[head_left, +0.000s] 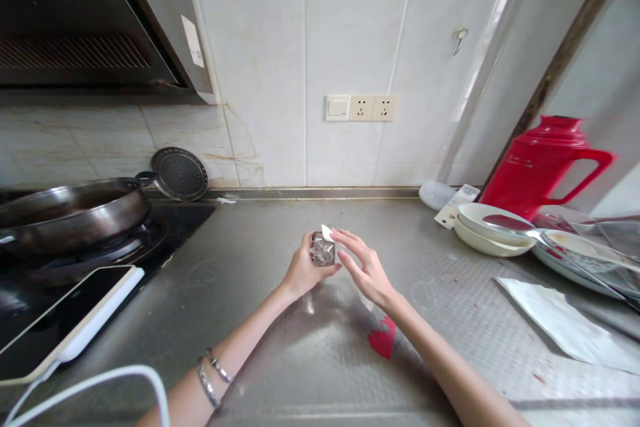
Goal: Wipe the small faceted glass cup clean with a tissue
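My left hand (303, 268) is wrapped around a small, clear, brownish faceted container (323, 250), held above the counter in front of me. What is inside it, if anything, I cannot make out. A thin white piece (327, 233), perhaps paper, sticks up at its top. The fingertips of my right hand (364, 265) are on that white piece, its thumb lower down beside the container's right side. Under my right wrist lies a clear plastic wrapper with a red print (383, 337), partly hidden by my forearm.
At left, a steel pan (75, 217) sits on the black stove, near a phone (65, 320) with a white cable (100, 373). At right stand a red thermos (535, 167), stacked bowls (493, 243) and plates. A white sheet (565, 320) lies on the metal counter (250, 240).
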Demonstrator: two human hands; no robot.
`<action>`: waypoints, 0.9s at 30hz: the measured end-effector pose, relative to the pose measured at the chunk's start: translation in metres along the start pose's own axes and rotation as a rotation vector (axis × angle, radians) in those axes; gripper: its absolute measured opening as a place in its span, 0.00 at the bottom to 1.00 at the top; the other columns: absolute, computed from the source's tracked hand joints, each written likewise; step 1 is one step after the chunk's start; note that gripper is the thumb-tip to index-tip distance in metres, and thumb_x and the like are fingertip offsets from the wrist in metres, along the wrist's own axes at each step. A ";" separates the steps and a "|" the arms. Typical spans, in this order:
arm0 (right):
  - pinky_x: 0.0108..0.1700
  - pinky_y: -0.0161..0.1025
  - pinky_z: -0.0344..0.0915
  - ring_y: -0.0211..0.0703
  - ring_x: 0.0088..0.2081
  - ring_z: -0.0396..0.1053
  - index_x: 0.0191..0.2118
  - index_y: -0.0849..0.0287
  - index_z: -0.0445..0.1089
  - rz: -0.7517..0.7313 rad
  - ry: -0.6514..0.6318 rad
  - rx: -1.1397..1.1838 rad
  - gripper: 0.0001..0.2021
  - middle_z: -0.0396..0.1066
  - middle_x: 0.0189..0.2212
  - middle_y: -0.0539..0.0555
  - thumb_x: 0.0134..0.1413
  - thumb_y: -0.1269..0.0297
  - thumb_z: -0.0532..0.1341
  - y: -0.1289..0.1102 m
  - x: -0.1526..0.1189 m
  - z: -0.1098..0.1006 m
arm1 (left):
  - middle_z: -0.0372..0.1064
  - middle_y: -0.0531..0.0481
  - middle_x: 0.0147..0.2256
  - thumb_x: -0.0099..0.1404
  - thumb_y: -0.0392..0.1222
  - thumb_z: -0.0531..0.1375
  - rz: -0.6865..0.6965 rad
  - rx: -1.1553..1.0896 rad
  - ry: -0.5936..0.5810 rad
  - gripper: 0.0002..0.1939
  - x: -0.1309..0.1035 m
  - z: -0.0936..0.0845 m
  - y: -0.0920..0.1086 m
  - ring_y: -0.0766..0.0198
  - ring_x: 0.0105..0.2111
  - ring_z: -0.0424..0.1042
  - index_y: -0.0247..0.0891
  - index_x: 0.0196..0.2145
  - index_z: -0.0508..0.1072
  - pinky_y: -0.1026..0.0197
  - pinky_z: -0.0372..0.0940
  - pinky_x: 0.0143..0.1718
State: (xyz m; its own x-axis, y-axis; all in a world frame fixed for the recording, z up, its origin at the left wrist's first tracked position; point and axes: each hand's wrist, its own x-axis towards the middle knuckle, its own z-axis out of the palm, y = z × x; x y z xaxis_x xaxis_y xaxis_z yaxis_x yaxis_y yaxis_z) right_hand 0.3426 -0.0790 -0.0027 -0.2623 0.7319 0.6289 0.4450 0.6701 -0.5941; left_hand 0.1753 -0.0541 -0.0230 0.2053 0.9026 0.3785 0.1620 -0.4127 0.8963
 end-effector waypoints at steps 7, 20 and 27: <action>0.62 0.58 0.53 0.52 0.62 0.55 0.58 0.49 0.63 -0.003 -0.036 0.011 0.19 0.61 0.60 0.53 0.63 0.56 0.52 0.002 0.001 0.003 | 0.71 0.44 0.45 0.47 0.41 0.69 0.047 0.025 -0.082 0.36 -0.003 0.001 0.002 0.59 0.40 0.73 0.38 0.52 0.59 0.60 0.67 0.41; 0.60 0.58 0.56 0.52 0.61 0.56 0.53 0.50 0.69 -0.107 -0.064 -0.069 0.16 0.67 0.56 0.53 0.64 0.61 0.51 -0.002 0.000 0.002 | 0.72 0.47 0.44 0.48 0.35 0.66 0.112 0.111 -0.186 0.31 -0.007 0.007 0.010 0.58 0.40 0.72 0.38 0.51 0.65 0.61 0.66 0.40; 0.57 0.57 0.59 0.53 0.59 0.59 0.49 0.51 0.70 -0.053 0.029 -0.043 0.14 0.72 0.50 0.55 0.64 0.60 0.51 0.000 0.002 -0.002 | 0.72 0.49 0.39 0.44 0.41 0.70 0.004 0.102 -0.092 0.35 -0.008 0.007 0.005 0.62 0.33 0.72 0.38 0.50 0.63 0.62 0.65 0.33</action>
State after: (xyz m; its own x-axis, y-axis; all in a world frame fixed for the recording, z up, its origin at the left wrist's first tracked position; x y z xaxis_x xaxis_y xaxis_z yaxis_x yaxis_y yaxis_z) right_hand 0.3439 -0.0782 -0.0003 -0.2613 0.6913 0.6737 0.4675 0.7012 -0.5382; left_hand 0.1813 -0.0644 -0.0235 0.2927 0.8879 0.3548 0.2573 -0.4305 0.8651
